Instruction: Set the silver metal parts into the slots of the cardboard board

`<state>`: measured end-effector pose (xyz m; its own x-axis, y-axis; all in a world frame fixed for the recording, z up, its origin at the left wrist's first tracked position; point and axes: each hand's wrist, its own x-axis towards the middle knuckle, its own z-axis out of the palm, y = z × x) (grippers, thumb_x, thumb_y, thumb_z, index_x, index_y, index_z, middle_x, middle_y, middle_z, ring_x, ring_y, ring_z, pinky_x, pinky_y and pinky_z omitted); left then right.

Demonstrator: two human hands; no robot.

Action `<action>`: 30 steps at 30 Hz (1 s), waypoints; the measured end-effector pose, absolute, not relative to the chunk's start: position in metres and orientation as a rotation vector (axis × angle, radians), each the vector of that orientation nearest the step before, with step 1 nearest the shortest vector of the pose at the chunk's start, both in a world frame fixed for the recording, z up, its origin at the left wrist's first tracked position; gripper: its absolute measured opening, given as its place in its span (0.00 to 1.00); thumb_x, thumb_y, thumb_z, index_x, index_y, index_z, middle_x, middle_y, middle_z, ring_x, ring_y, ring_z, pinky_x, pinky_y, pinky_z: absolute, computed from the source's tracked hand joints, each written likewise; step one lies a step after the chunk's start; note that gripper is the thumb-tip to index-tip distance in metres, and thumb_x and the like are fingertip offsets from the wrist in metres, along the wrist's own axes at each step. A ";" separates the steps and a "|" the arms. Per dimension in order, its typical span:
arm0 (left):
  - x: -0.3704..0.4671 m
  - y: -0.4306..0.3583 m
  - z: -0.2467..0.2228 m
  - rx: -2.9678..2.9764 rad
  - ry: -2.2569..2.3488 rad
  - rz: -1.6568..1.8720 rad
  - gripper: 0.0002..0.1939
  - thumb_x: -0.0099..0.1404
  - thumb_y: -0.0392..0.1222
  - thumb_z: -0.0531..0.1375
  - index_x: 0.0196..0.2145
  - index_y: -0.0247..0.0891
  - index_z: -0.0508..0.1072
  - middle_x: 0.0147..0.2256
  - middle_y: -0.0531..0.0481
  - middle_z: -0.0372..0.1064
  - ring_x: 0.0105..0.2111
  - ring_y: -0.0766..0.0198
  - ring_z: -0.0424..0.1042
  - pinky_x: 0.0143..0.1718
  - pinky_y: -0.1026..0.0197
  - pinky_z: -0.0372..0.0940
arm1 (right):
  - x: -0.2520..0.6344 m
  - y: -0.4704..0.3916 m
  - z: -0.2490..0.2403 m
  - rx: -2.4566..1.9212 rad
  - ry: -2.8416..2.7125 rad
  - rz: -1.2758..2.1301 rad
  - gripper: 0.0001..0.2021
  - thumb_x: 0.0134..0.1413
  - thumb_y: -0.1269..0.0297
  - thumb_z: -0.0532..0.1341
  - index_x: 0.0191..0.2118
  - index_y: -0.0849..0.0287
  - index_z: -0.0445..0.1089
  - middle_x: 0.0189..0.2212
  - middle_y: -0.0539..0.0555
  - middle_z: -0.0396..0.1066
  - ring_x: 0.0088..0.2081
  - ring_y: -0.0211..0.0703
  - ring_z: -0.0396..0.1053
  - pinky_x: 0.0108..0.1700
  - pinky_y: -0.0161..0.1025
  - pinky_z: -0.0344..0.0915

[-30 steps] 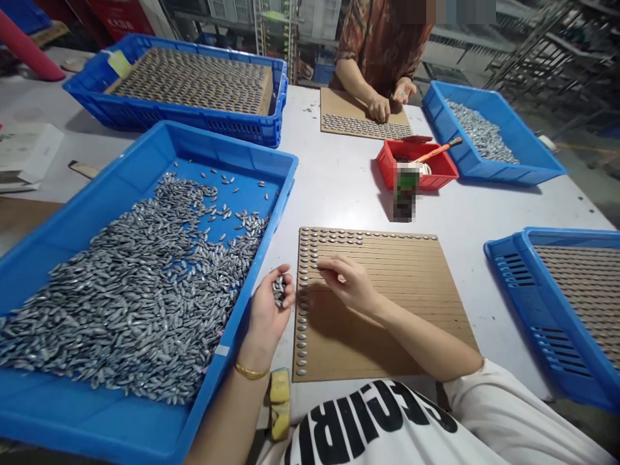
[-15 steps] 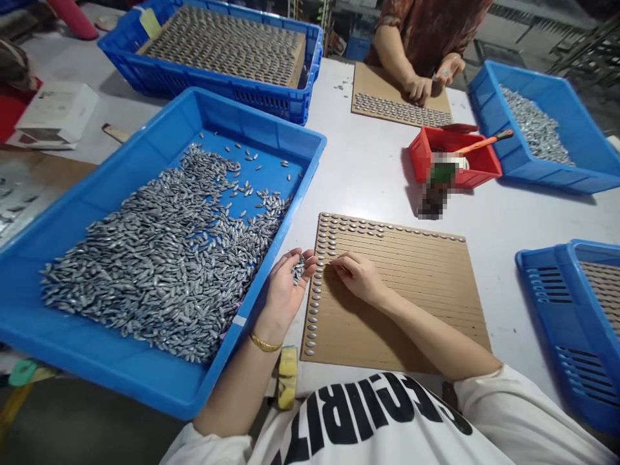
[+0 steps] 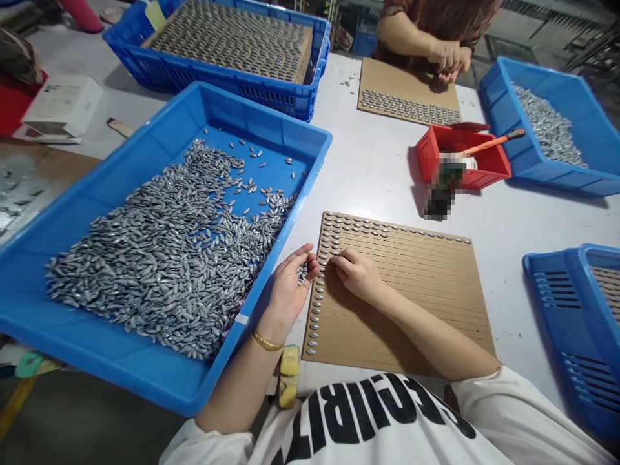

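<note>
Small silvery pcs (image 3: 314, 320), pointed-oval in shape, line the cardboard sheet (image 3: 358, 336) in front of the wearer: a column down its 9 o'clock edge, a row along its 12 o'clock edge, more beside both. Each pc looks hard, stiff & v. light, prob. metal or coated; smooth faces may slip or roll under a fingertip. Best hold, likely: thumb & index across the fat middle, not the tapered tips. Sheet seems light, fairly stiff but bendable; approx. level support from two opposite edges would suit, as a tilt could send pcs sliding if they're loose.

At the sheet's 9 o'clock edge, the L hand (image 3: 285, 294) is cupped, fingers curled round a small batch of pcs. Over the sheet, toward 10 o'clock, the R hand (image 3: 363, 276) is closed, thumb & index tips drawn together near the column; can't tell if a pc is pinched there.

Farther out, a big blue tray (image 3: 145, 387) w/ a loose heap sits at 9 o'clock, a slotted blue crate (image 3: 557, 320) at 3, a red bin (image 3: 484, 177) at 1. A co-worker (image 3: 440, 22) at 12 has both hands together above a second sheet (image 3: 387, 77).
</note>
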<state>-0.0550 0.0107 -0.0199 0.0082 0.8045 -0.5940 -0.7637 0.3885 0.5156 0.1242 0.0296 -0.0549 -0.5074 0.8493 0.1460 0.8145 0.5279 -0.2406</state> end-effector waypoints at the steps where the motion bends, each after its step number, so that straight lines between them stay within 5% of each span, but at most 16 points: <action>1: -0.054 0.010 -0.019 0.056 0.963 1.218 0.13 0.54 0.32 0.64 0.39 0.34 0.77 0.31 0.48 0.71 0.31 0.70 0.70 0.33 0.69 0.67 | 0.124 0.029 -0.055 -1.405 -2.535 0.187 0.12 0.60 0.71 0.52 0.39 0.57 0.73 0.35 0.55 0.68 0.35 0.39 0.63 0.34 0.33 0.56; 10: -0.052 0.007 -0.021 0.188 0.950 1.184 0.10 0.53 0.36 0.67 0.35 0.34 0.74 0.29 0.49 0.72 0.29 0.69 0.71 0.33 0.67 0.67 | 0.124 0.030 -0.048 -1.393 -2.442 0.346 0.12 0.62 0.70 0.51 0.39 0.59 0.73 0.36 0.56 0.70 0.34 0.40 0.65 0.35 0.34 0.59; 15: -0.050 0.006 -0.024 0.297 0.953 1.134 0.11 0.52 0.37 0.68 0.35 0.34 0.76 0.28 0.52 0.70 0.25 0.73 0.67 0.29 0.70 0.63 | 0.121 0.031 -0.026 -1.337 -1.959 0.940 0.11 0.61 0.61 0.55 0.44 0.57 0.71 0.34 0.53 0.72 0.32 0.37 0.67 0.33 0.33 0.64; 22: -0.044 0.004 -0.022 0.411 1.001 1.127 0.10 0.50 0.36 0.68 0.31 0.35 0.72 0.26 0.53 0.69 0.25 0.72 0.67 0.28 0.69 0.62 | 0.108 0.036 -0.007 -1.238 -1.386 1.709 0.13 0.50 0.55 0.64 0.34 0.61 0.71 0.23 0.48 0.69 0.23 0.33 0.65 0.25 0.31 0.65; 26: -0.045 0.004 -0.022 0.424 1.000 1.128 0.10 0.50 0.36 0.67 0.32 0.35 0.72 0.26 0.52 0.69 0.24 0.71 0.67 0.27 0.69 0.62 | 0.113 0.034 -0.013 -1.196 -1.335 1.712 0.13 0.47 0.56 0.66 0.34 0.61 0.72 0.25 0.49 0.70 0.25 0.35 0.67 0.27 0.33 0.67; 30: -0.048 0.007 -0.025 0.193 0.976 1.184 0.11 0.54 0.36 0.64 0.37 0.35 0.73 0.30 0.50 0.70 0.29 0.70 0.69 0.28 0.70 0.62 | 0.124 0.028 -0.028 -1.276 -1.566 1.337 0.10 0.53 0.58 0.62 0.37 0.59 0.73 0.28 0.51 0.72 0.25 0.36 0.67 0.28 0.34 0.66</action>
<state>-0.0477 0.0073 -0.0254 0.0397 0.8420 -0.5380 -0.6887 0.4131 0.5958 0.1244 0.0278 -0.0280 -0.2660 0.9603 -0.0837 0.2331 -0.0201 -0.9722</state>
